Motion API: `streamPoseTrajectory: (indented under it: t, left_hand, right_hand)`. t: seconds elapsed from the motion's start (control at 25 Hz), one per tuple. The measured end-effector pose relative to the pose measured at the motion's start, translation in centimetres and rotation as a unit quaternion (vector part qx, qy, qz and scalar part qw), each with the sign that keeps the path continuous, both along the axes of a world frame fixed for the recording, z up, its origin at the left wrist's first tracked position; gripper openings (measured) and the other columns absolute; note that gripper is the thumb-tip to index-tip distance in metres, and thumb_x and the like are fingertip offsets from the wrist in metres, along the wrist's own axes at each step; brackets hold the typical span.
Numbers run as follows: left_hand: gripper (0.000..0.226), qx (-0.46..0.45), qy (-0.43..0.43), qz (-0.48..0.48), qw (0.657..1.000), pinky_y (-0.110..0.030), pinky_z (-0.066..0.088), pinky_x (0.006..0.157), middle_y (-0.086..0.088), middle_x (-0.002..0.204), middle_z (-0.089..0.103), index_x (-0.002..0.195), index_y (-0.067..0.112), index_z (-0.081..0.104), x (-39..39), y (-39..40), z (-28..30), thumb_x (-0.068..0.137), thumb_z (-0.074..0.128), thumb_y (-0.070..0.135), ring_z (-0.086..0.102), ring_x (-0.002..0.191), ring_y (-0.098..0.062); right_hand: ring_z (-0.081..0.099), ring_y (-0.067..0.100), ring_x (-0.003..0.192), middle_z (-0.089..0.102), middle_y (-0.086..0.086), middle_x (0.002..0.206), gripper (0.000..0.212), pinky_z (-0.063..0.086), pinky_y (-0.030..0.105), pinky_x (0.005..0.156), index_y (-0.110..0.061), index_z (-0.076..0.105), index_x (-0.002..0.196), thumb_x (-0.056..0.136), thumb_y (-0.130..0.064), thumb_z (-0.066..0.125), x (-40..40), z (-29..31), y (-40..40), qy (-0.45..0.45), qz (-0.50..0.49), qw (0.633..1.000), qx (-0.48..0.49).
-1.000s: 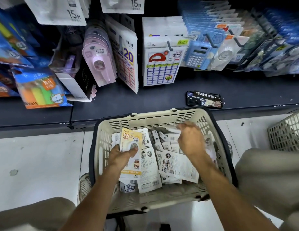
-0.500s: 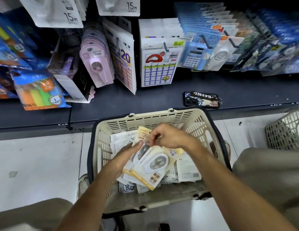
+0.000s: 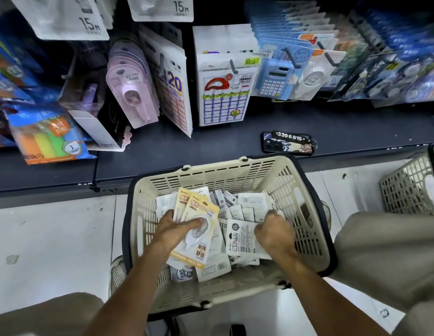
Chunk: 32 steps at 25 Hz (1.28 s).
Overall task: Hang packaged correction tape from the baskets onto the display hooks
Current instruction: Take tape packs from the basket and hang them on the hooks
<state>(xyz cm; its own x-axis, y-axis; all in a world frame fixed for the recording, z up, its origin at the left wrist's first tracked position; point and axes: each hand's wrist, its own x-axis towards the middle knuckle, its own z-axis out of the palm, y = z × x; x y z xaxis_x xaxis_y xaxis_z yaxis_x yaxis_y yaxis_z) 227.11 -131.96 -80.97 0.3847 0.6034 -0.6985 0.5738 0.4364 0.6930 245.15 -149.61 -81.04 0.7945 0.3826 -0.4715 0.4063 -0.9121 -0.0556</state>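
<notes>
Head view puts me right over the cream basket (image 3: 212, 174), and I judge the job barely begun: it is full of loose correction tape packs (image 3: 245, 209) lying mostly face down, and none from this handful is on a hook yet. My left hand (image 3: 173, 230) has its grip closed around a fanned bunch of yellow-topped packs (image 3: 199, 209), thumb across the white dispenser on the front one, held just above the pile. My right hand (image 3: 275, 232) is down among the packs at the basket's right side, fingers curled; whether its grip has closed on a pack I cannot tell. What is left, as I read it, is gathering, then lifting the bunch up to the display hooks (image 3: 232, 66). The basket stands on a pale tiled floor (image 3: 53, 238), against a dark shelf (image 3: 211, 144) where a phone (image 3: 287, 143) lies. Hanging stationery crowds the wall above, and a 2nd basket (image 3: 408, 190) sits at the right edge
</notes>
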Motion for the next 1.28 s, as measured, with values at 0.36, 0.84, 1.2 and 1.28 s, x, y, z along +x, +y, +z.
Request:
streamPoseTrajectory:
  t: [0.36, 0.84, 1.2, 1.28]
  left_hand:
    - [0.047, -0.052, -0.017, -0.003, 0.998, -0.037, 0.054, 0.091, 0.007, 0.106, 0.076, 0.111, 0.025, 0.068, 1.3, -0.6, 0.5, 0.071, 0.090, 0.034, 0.070, 0.100, -0.018]
    - [0.134, -0.082, -0.010, -0.017, 0.996, -0.055, 0.047, 0.107, -0.009, 0.129, 0.068, 0.134, 0.019, 0.057, 0.5, -0.1, 1.6, 0.016, 0.091, 0.073, 0.064, 0.118, -0.033]
    - [0.103, 0.047, 0.073, 0.063, 0.994, -0.035, 0.047, 0.100, -0.006, 0.135, 0.065, 0.145, 0.011, 0.040, 0.7, 0.1, 1.1, 0.064, 0.092, 0.050, 0.060, 0.117, -0.028]
    - [0.103, 0.054, 0.072, 0.061, 0.994, -0.037, 0.049, 0.102, -0.006, 0.132, 0.067, 0.144, 0.011, 0.039, 0.9, 0.0, 1.0, 0.065, 0.091, 0.050, 0.062, 0.118, -0.029]
  right_hand:
    - [0.074, 0.026, 0.083, 0.079, 0.009, 0.096, 0.025, 0.058, 0.033, 0.065, -0.014, 0.077, 0.099, 0.087, 0.003, 0.064, 4.1, 4.5, 0.8, 0.393, -0.260, 0.767, 0.436]
    - [0.066, 0.012, 0.087, 0.072, -0.010, 0.100, 0.016, 0.053, 0.032, 0.075, -0.015, 0.064, 0.110, 0.099, -0.027, 0.062, -3.6, 1.4, 3.4, 0.325, -0.009, 0.886, 0.330]
    - [0.069, 0.015, 0.092, 0.073, 0.000, 0.099, 0.014, 0.058, 0.029, 0.082, -0.013, 0.071, 0.093, 0.082, -0.013, 0.080, 2.3, 1.5, -0.1, 0.322, 0.057, 0.942, 0.076]
    - [0.072, 0.022, 0.088, 0.076, 0.006, 0.091, 0.010, 0.059, 0.033, 0.082, -0.006, 0.066, 0.084, 0.084, -0.004, 0.076, 4.9, 4.1, -0.6, 0.332, -0.069, 0.914, 0.222]
